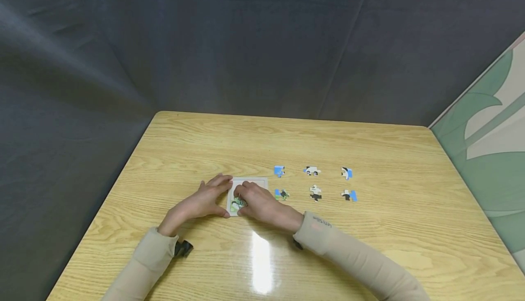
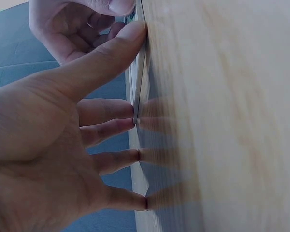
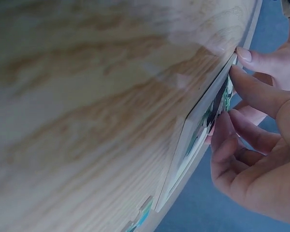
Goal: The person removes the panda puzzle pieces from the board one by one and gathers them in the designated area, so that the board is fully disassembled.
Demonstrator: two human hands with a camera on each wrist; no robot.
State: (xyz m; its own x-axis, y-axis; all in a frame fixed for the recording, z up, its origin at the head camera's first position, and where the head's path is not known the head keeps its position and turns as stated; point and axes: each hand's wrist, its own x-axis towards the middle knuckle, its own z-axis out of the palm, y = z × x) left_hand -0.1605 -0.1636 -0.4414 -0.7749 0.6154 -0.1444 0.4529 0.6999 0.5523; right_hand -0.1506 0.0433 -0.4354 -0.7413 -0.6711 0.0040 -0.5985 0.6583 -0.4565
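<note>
A small white puzzle tray (image 1: pixel 264 182) lies on the wooden table, with green and white puzzle pieces (image 1: pixel 234 206) in its near-left part. My left hand (image 1: pixel 203 199) spans the tray's left side, thumb at the near corner and fingertips at the far one. In the left wrist view those fingers are nearly straight, and the outer ones touch the tabletop. My right hand (image 1: pixel 260 203) reaches over the tray from the right. Its curled fingers pinch a green-and-black puzzle piece (image 3: pixel 226 99) down at the tray, mostly hidden behind the fingers.
To the tray's right, loose puzzle pieces lie in two rows: a blue corner piece (image 1: pixel 279 170), a panda-face piece (image 1: pixel 312 171) and several others. A dark curtain (image 1: pixel 262 50) hangs behind the table, and a green-and-white patterned panel (image 1: pixel 488 123) stands at the right.
</note>
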